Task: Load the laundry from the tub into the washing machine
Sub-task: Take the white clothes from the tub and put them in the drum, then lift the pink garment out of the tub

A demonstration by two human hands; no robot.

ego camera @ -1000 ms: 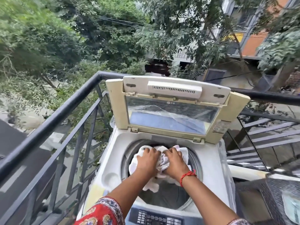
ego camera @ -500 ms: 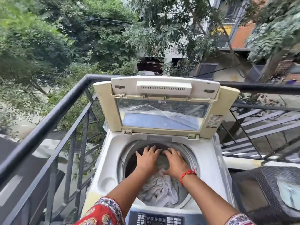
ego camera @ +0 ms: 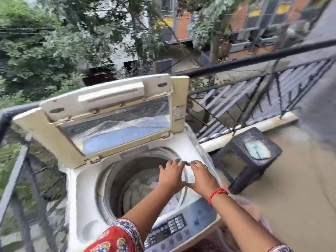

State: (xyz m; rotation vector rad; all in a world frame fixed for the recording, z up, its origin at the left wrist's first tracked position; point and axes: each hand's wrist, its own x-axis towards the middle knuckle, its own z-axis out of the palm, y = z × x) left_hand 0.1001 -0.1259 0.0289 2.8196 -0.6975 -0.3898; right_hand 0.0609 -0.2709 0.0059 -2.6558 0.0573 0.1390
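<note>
The white top-loading washing machine stands with its lid propped upright. Pale laundry lies at the bottom of the drum. My left hand and my right hand hover side by side over the drum's right rim, fingers spread, nothing in them. A red thread circles my right wrist. The control panel faces me at the front. The tub is out of view.
A black metal railing runs behind and to the left of the machine, with trees and buildings beyond. A dark wicker stool with a pale square object on top stands to the right on the tan balcony floor.
My hands let go of the white cloth, which dropped into the drum. Both hands rose and shifted right over the rim, and the view swung to the right.
</note>
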